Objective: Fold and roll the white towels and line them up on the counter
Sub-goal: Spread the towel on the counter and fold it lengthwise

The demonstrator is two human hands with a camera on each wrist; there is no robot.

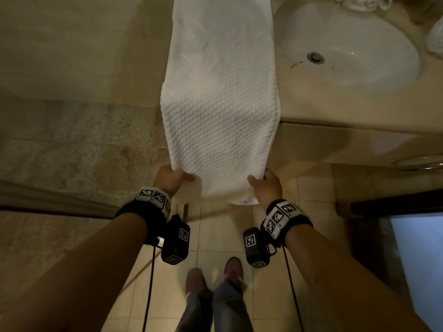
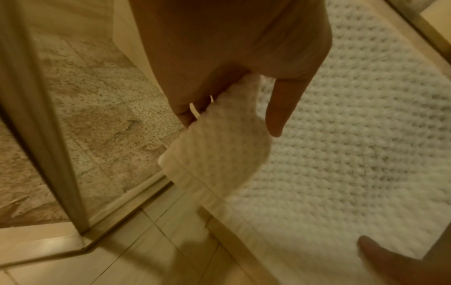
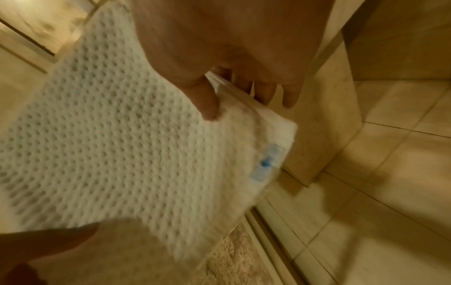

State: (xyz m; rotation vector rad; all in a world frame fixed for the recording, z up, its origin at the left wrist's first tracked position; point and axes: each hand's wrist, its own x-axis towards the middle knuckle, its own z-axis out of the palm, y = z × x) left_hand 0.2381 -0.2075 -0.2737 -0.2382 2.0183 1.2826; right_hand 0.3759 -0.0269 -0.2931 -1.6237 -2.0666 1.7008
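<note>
Towel (image 1: pixel 220 111) work is at an early stage, as far as we can judge: we hold one white waffle-weave towel stretched as a long narrow strip, its far part lying on the beige stone counter (image 1: pixel 318 109) to the left of the oval sink (image 1: pixel 347 44), its near part hanging over the counter's front edge toward us. The strip looks already folded lengthwise, since the right wrist view shows layered edges at the corner, but no roll has been started.

Our left hand (image 1: pixel 171 178) grips the near left corner, fingers curled under the cloth and thumb lying on top. Our right hand (image 1: pixel 265 184) pinches the near right corner the same way, thumb pressed on the weave and fingers tucked beneath, just by the small blue-printed label (image 3: pixel 266 162).

At the back of the counter, beyond the sink, we see a bundle of white cloth (image 1: pixel 364 2), cut off by the frame; we cannot tell whether it is rolled or merely heaped. No finished row of rolls shows anywhere. So we reckon that rolling this towel, handling any others and lining them up all remain to be done.
</note>
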